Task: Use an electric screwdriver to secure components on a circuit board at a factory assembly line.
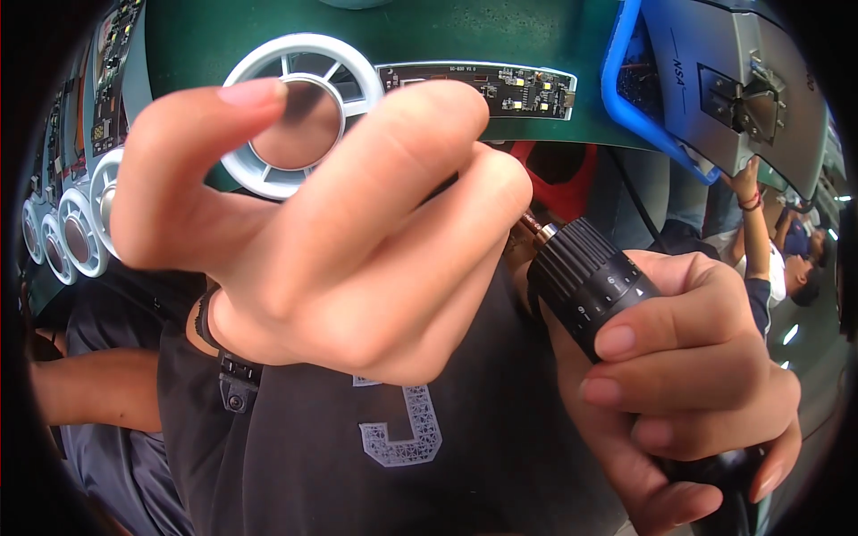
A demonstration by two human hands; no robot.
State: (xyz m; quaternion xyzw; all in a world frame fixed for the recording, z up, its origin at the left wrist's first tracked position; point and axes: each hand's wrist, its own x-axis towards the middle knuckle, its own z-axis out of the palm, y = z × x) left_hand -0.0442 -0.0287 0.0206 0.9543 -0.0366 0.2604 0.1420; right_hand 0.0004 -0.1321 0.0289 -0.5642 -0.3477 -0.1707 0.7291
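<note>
Gripping the black screwdriver [590, 288] at near right, the right hand [715, 366] slants its long axis far-left; its shaft [539, 229] is partly hidden by the left hand [357, 241], fingers curled, contents indeterminable.

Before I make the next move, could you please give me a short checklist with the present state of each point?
1. Right grip wrapped around the black driver tool: ok.
2. Dial marks on the tool visible: ok.
3. Far end of the copper-coloured shaft in sight: not ok, the left grip covers it.
4. Left grip touching the shaft: cannot tell.
5. Circuit board beside the white ring part fully in view: not ok, fingers overlap it.
</note>
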